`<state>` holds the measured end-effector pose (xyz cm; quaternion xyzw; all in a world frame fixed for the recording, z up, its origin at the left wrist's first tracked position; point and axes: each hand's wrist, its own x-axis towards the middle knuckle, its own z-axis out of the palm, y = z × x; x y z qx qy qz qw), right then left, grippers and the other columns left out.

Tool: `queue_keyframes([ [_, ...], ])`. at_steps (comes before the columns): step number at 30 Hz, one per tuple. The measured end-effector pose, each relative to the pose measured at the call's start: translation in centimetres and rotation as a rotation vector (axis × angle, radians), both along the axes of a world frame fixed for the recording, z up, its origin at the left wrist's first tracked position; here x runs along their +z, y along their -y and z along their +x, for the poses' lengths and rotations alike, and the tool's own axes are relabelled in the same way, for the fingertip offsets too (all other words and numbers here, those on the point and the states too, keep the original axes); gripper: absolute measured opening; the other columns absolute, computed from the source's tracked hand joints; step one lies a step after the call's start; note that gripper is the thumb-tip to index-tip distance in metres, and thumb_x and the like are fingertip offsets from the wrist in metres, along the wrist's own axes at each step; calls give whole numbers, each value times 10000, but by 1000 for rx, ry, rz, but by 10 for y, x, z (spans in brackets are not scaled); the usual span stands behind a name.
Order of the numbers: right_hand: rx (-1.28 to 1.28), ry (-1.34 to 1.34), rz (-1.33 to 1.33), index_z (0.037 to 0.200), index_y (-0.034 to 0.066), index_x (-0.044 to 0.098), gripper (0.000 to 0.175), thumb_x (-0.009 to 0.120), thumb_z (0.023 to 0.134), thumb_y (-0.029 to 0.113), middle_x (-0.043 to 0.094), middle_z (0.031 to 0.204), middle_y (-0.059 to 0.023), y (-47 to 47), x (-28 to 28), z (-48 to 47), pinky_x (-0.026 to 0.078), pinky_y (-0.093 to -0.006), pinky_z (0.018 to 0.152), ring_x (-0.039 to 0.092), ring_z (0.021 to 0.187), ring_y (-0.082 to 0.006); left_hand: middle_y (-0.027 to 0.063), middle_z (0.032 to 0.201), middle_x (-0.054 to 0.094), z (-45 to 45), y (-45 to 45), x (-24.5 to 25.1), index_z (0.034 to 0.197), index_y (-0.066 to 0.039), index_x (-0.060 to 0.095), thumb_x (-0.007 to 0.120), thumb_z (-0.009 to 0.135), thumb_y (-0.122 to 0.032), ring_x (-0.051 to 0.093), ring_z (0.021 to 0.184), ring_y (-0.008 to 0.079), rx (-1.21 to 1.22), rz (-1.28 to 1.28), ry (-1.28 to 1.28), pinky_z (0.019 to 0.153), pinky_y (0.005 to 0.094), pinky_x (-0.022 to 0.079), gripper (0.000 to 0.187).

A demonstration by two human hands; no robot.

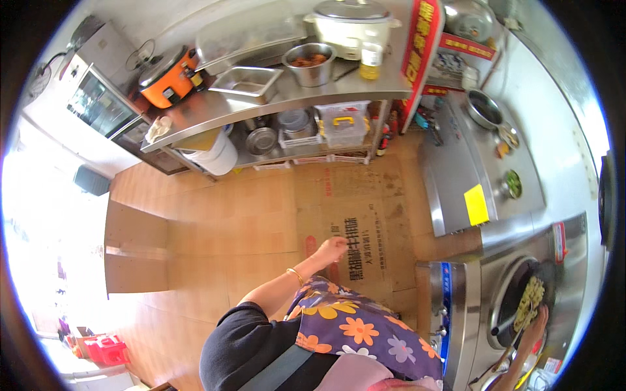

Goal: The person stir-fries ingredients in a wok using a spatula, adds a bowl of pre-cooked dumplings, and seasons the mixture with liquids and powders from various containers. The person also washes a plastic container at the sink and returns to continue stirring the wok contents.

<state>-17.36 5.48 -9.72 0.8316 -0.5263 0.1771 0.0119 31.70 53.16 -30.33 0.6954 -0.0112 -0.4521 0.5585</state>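
My left hand (334,250), with a gold-coloured bangle above the wrist, hangs over the floor with its fingers curled. Nothing shows in it. Over at the right, my right hand (537,323) is at the near rim of a dark wok (508,293) set in a steel stove (469,313). Pale yellow-green chopped food (530,298) lies in the wok. A long utensil handle (506,359) slants up beside the right forearm into the wok. Whether the right hand touches it, I cannot tell. A flowered apron (359,331) covers my front.
A steel counter (459,161) beyond the stove carries a bowl of green pieces (513,184) and a steel pot (484,108). Along the far wall, a steel shelf table (298,95) holds an orange cooker (166,80) and a rice cooker (349,29). Flattened cardboard (357,215) covers some floor.
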Motion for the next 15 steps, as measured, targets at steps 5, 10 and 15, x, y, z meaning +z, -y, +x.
queue_keyframes([
  [5,892,-126,458,1061,55,610,257,522,819,42,632,936,-167,-93,-12,316,486,-334,755,616,811,-291,40,786,583,110,-128,7,1185,31,538,612,853,-152,522,587,97,190,15,36,463,246,412,387],
  [10,1137,-345,716,1003,56,653,204,568,823,102,661,968,-146,-199,-8,562,505,-343,718,653,798,-268,75,986,653,242,-228,27,1181,-49,577,694,815,-215,594,866,129,451,142,370,773,283,502,419],
  [15,1393,-317,654,1024,51,642,205,556,871,156,661,1001,-145,-278,-2,778,495,-373,785,630,923,-310,106,1283,493,392,-308,74,1400,-98,358,692,818,-113,557,994,130,735,19,587,790,277,490,672],
])
